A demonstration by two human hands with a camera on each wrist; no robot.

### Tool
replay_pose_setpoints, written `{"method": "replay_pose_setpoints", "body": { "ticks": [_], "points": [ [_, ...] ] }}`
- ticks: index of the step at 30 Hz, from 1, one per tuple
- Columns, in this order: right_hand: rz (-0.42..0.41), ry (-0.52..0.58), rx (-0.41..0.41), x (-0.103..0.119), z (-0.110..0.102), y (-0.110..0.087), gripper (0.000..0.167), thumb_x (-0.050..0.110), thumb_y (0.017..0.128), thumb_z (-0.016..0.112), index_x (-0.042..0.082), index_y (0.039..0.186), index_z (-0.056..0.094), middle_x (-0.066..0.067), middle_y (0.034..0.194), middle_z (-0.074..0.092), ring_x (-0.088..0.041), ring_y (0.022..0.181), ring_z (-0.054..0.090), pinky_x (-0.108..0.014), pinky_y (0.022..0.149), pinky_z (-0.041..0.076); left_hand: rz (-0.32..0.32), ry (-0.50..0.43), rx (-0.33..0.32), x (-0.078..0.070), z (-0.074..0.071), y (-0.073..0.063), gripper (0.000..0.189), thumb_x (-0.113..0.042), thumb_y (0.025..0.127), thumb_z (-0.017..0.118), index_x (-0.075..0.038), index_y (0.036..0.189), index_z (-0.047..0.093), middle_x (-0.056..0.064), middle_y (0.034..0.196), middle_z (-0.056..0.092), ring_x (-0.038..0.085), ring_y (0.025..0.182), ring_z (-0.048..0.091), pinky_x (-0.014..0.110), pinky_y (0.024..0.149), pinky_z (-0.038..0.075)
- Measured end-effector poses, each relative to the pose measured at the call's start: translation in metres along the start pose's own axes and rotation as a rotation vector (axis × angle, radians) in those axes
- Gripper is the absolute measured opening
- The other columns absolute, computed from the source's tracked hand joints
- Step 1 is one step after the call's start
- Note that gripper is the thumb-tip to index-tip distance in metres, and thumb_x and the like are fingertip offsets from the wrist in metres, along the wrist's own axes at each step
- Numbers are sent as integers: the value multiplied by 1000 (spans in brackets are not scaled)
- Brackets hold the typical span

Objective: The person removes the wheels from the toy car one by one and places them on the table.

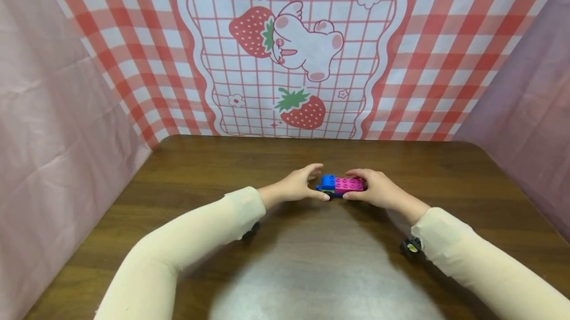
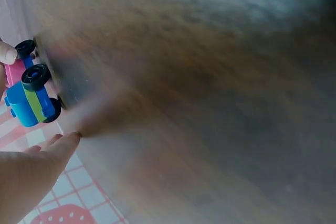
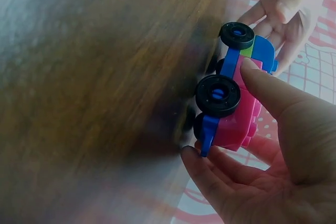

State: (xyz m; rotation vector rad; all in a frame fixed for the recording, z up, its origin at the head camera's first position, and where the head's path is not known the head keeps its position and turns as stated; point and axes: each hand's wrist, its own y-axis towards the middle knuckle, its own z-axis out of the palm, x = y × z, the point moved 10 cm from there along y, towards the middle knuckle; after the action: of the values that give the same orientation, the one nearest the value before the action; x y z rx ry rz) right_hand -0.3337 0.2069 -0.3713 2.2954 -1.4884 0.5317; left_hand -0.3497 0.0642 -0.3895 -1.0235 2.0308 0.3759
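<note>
Blue-and-pink plastic brick car | our right hand pinches its pink end; our left hand spread beside its blue end | pulling upward, we could pop it apart

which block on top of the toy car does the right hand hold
The pink block, gripped by the right hand; the shorter blue block sits at the other end of the toy car, nearer the left hand.
</note>
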Motion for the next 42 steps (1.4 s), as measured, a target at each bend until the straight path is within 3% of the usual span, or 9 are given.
{"method": "replay_pose_setpoints", "body": {
  "ticks": [7, 15, 27, 37, 42],
  "points": [
    [-8, 8, -18, 0, 2, 4, 63, 38, 81, 78, 2, 128, 60, -17, 116, 68, -24, 97, 63, -43, 85, 53, -7, -63, -21, 0, 2, 7, 74, -20, 85, 76, -1, 145, 38, 18, 142, 50, 27, 133, 49, 31, 108, 45],
    [-37, 43, -6, 6, 10, 7, 57, 39, 82, 77, 2, 123, 63, -16, 111, 69, -23, 93, 63, -43, 83, 54, 3, 29, -49, 1, 3, 12, 49, -19, 87, 74, -2, 129, 57, 15, 130, 62, 23, 123, 58, 25, 100, 50],
    [-57, 24, 7, 14, 10, 12, 43, 34, 85, 75, 3, 115, 68, -10, 102, 72, -18, 87, 62, -38, 79, 53, 13, 62, -80, -1, -5, 12, 39, -20, 89, 72, -5, 124, 63, 12, 120, 67, 22, 115, 63, 29, 100, 50],
    [-48, 30, 41, 21, 4, 14, 45, 36, 87, 72, 1, 114, 66, -9, 97, 70, -15, 83, 60, -32, 75, 53, 16, -65, -94, -3, -12, 8, 38, -20, 90, 70, -8, 125, 63, 12, 121, 65, 27, 108, 67, 28, 91, 56],
    [-32, 53, 33, 26, -1, 15, 43, 35, 87, 73, 2, 113, 67, -7, 95, 70, -15, 81, 58, -30, 73, 51, 18, -115, -126, -6, -19, 4, 36, -19, 89, 71, -9, 123, 64, 11, 121, 66, 26, 111, 66, 29, 93, 55]
  ]
}}
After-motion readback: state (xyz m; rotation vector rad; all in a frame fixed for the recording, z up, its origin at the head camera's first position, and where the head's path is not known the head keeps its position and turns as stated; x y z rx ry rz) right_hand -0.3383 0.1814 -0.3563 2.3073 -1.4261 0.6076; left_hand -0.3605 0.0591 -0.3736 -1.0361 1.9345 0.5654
